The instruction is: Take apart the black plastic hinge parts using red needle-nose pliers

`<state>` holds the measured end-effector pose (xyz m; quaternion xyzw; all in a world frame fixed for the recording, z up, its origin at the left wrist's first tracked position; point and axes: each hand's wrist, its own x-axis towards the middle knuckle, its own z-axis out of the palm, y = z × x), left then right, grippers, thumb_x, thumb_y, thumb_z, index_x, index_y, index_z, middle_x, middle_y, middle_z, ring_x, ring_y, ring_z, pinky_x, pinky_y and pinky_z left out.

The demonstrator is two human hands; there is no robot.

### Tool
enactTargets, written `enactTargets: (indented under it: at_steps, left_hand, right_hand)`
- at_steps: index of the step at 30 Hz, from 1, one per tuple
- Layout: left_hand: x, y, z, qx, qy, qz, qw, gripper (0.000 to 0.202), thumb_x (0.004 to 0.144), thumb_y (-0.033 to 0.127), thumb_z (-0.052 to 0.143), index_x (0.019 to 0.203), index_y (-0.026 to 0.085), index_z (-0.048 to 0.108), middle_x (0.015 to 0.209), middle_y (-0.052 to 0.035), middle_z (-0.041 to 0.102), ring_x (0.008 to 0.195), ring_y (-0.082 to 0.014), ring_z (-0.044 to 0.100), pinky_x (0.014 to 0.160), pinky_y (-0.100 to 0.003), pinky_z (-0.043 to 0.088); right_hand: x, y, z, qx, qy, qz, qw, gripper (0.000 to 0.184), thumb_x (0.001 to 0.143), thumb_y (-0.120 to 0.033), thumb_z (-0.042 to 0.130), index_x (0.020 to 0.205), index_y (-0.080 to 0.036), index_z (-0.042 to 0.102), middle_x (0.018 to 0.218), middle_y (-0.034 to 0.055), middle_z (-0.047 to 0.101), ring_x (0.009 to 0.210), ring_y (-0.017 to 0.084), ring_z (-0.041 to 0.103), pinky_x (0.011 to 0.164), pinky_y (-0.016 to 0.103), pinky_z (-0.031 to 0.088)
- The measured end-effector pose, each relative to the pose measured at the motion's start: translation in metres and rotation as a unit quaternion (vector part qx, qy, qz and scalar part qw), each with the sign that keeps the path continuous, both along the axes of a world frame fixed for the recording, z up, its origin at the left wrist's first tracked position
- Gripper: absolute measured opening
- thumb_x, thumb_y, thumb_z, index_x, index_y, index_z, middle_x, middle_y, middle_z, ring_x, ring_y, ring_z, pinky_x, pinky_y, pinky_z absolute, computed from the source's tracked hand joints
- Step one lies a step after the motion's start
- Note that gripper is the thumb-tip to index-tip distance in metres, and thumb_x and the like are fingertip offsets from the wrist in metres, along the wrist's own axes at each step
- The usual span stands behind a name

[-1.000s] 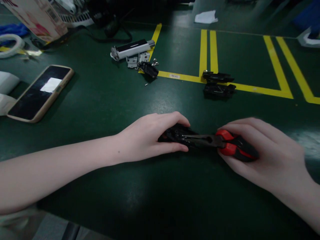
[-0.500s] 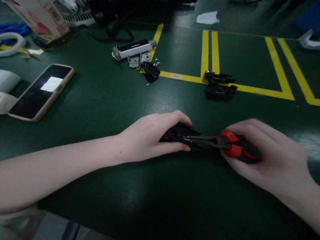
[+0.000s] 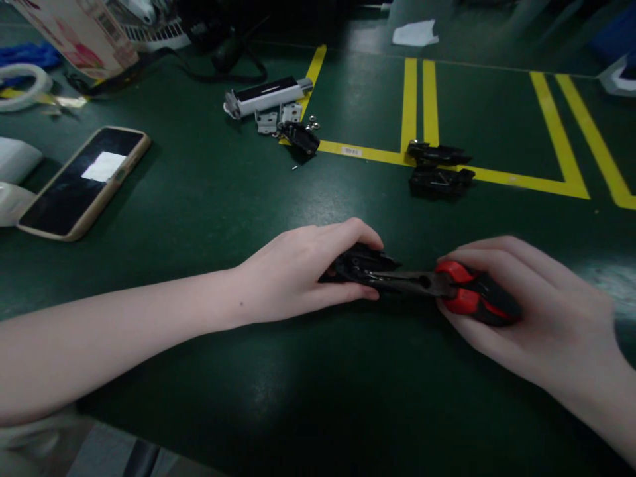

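Note:
Between the thumb and fingers of my left hand (image 3: 308, 268) is a dark black part (image 3: 360, 260), partly covered by the hand. My right hand (image 3: 541, 305) is wrapped around the red and black handles of long-nosed pliers (image 3: 440, 283). The pliers' jaws point left and reach onto the black part; whether they grip a piece of it I cannot tell. Both hands are low over the green table (image 3: 278, 371), near its front edge.
Two similar black parts (image 3: 440, 179) lie beyond my hands on yellow tape. Further left are a white and black device (image 3: 268, 98), small metal plates (image 3: 267, 123) and another black piece (image 3: 302, 138). A phone (image 3: 82, 182) lies at the left, near a tape roll (image 3: 44, 83).
The jaws of the pliers have tilted slightly against the black part. Both hands keep their hold and are almost still; the whole view has shifted a little.

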<state>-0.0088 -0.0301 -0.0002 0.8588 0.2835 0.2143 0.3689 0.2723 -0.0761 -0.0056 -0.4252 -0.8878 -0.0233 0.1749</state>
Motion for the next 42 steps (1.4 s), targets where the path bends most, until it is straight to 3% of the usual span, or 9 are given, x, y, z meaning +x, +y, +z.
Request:
enactTargets:
  at_steps: [16,21,27,31,42]
  left_hand:
    - [0.0,0.0,-0.001,0.008,0.014,-0.013,1.0,0.038,0.094,0.033,0.074,0.122,0.015,0.056,0.114,-0.0034,0.072,0.097,-0.0163,0.072,0.079,-0.026,0.054]
    - [-0.001,0.001,-0.002,0.022,0.008,-0.021,1.0,0.039,0.094,0.035,0.073,0.124,0.013,0.057,0.114,-0.0045,0.073,0.096,-0.0167,0.072,0.078,-0.026,0.054]
    - [-0.002,0.003,-0.006,0.006,0.006,-0.009,1.0,0.054,0.096,0.032,0.07,0.141,0.009,0.051,0.133,-0.0128,0.068,0.12,-0.0222,0.067,0.1,-0.033,0.053]
    - [-0.001,0.004,-0.005,-0.027,0.034,-0.004,0.999,0.042,0.098,0.032,0.067,0.133,0.012,0.057,0.128,-0.0111,0.069,0.117,-0.023,0.067,0.1,-0.035,0.053]
    - [0.001,0.004,-0.003,0.033,0.092,0.04,0.994,0.034,0.1,0.035,0.061,0.127,0.016,0.057,0.125,-0.0134,0.071,0.112,-0.0289,0.07,0.096,-0.043,0.055]
  right_hand:
    - [0.006,0.001,-0.007,0.014,0.001,0.005,1.0,0.022,0.095,-0.036,0.051,0.107,-0.018,0.057,0.094,0.0089,0.065,0.081,0.022,0.064,0.061,0.034,0.052]
    - [0.002,0.002,-0.003,0.002,-0.024,0.01,1.0,0.018,0.091,-0.029,0.051,0.104,-0.017,0.057,0.091,0.0099,0.065,0.078,0.023,0.064,0.06,0.034,0.053]
    - [-0.004,0.004,-0.002,-0.034,-0.026,-0.019,0.999,0.022,0.085,-0.028,0.053,0.104,-0.018,0.058,0.091,0.0089,0.065,0.077,0.023,0.063,0.06,0.035,0.054]
    - [-0.006,0.005,-0.001,-0.081,-0.033,-0.059,0.994,0.024,0.08,-0.025,0.056,0.103,-0.021,0.059,0.096,0.0097,0.067,0.083,0.025,0.065,0.067,0.038,0.055]
    - [-0.021,0.01,0.01,-0.08,-0.041,-0.091,0.992,0.024,0.077,-0.018,0.062,0.101,-0.023,0.062,0.098,0.0077,0.072,0.087,0.025,0.069,0.072,0.038,0.058]
